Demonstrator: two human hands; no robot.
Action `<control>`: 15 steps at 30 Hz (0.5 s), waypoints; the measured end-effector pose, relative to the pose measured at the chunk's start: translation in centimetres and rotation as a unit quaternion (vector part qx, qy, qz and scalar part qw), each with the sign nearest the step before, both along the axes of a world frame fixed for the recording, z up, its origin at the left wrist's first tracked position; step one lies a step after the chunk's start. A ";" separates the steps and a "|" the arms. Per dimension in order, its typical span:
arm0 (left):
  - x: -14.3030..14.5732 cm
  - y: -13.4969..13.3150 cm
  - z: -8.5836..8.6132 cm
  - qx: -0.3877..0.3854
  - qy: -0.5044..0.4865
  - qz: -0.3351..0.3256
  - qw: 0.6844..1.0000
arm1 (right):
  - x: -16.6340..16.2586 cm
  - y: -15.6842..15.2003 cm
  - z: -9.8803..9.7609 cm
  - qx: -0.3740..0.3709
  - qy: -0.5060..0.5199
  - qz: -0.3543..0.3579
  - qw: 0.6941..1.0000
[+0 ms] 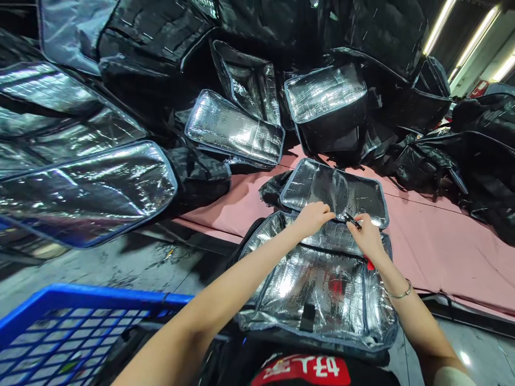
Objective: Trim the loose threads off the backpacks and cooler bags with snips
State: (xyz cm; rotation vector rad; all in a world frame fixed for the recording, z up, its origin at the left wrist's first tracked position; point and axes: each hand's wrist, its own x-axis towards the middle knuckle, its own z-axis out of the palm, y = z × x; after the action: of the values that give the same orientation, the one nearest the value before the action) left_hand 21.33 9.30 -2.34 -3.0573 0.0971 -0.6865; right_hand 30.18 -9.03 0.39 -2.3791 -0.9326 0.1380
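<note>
An insulated bag (314,279) with a silver foil lining lies open in front of me, its foil-lined lid (354,193) folded back on the far side. At the seam between lid and bag, my left hand (314,219) is closed in a pinch; what its fingertips hold is too small to make out. Just to the right, my right hand (367,236) grips small black thread snips (352,220), their tip pointing left at the lid's edge. A bracelet circles the right wrist.
Pink cloth (426,230) covers the bench beneath the bag. Several black foil-lined bags (237,128) are piled behind and at the left, including a large open one (92,187). A blue plastic basket (80,305) stands at the lower left.
</note>
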 end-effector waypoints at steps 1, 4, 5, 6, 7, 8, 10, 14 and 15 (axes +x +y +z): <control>0.0 0.0 -0.3 0.011 -0.013 -0.015 1.000 | -0.1 -0.2 -0.2 -0.004 -0.006 0.003 1.000; -0.3 0.0 -1.3 0.026 -0.048 -0.039 0.998 | -0.5 -0.7 -0.8 -0.005 -0.011 0.004 1.000; -0.4 0.0 -1.5 0.030 -0.058 -0.042 0.997 | -0.6 -0.8 -1.0 -0.007 -0.010 0.003 1.000; -0.5 0.0 -1.7 0.036 -0.067 -0.043 0.996 | -0.7 -0.8 -1.2 -0.008 -0.010 0.002 1.000; -0.6 0.0 -1.9 0.044 -0.076 -0.045 0.995 | -0.8 -0.7 -1.3 -0.009 -0.009 0.001 1.000; -0.7 -0.1 -2.0 0.051 -0.084 -0.047 0.994 | -0.9 -0.7 -1.4 -0.011 -0.008 -0.001 1.000; -0.7 -0.1 -2.2 0.055 -0.098 -0.049 0.992 | -1.0 -0.5 -1.5 -0.011 -0.010 -0.003 1.000; -0.7 -0.2 -2.4 0.021 -0.096 -0.041 0.994 | -1.2 -0.1 -1.6 -0.021 -0.018 0.005 1.000; -0.7 -0.3 -2.4 0.014 -0.092 -0.037 0.995 | -1.2 0.0 -1.7 -0.025 -0.023 0.007 0.999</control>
State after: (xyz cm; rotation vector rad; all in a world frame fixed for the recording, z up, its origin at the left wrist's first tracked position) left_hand 20.68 9.04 -4.73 -2.9596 0.2188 -0.9574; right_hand 29.01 -9.03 -1.26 -2.4318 -0.9768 0.1137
